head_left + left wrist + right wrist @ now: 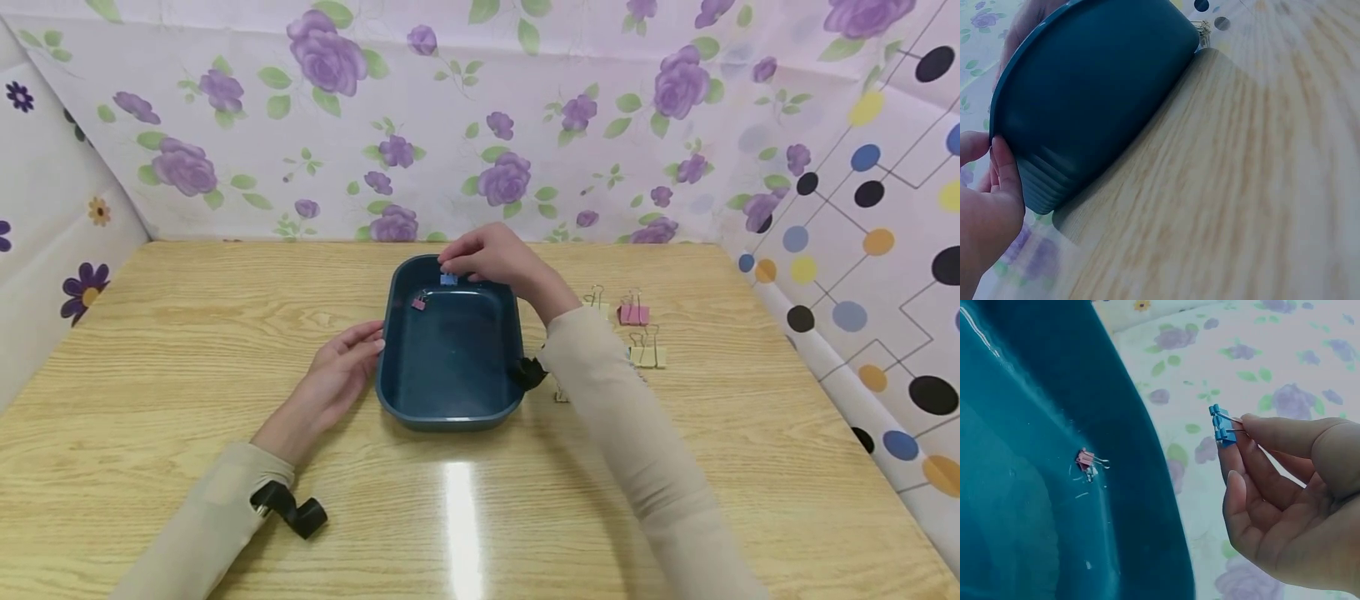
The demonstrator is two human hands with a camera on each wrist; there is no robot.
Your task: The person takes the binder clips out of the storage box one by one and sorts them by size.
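I pinch a small blue binder clip (448,279) by its wire handles between the thumb and forefinger of my right hand (495,258), holding it over the far rim of the dark blue tray (390,333). In the right wrist view the blue binder clip (1222,425) sticks out past my fingertips (1254,425), clear of the tray wall, and my other fingers lie loosely curled beneath it, holding nothing.

My left hand (341,371) rests against the tray's left side, fingers straight and together, their tips touching the wall just under the rim. In the left wrist view those fingertips (1004,165) press the ribbed corner of the tray (1097,94).

Inside the tray a small pink binder clip (419,302) lies on the bottom near the far left corner.

The tray sits near the middle of a light wood-grain table (150,350), whose glossy top shows a bright streak of reflected light in front of the tray. To the right of the tray, beyond my right sleeve, more clips lie on the table: a larger pink clip (633,312), a yellow clip (647,353) just in front of it, and a pale one (596,297) beside my wrist.

White cloth printed with purple roses and green leaves hangs behind the table. At the right the cloth bears coloured dots joined by thin lines; at the left, scattered flowers.
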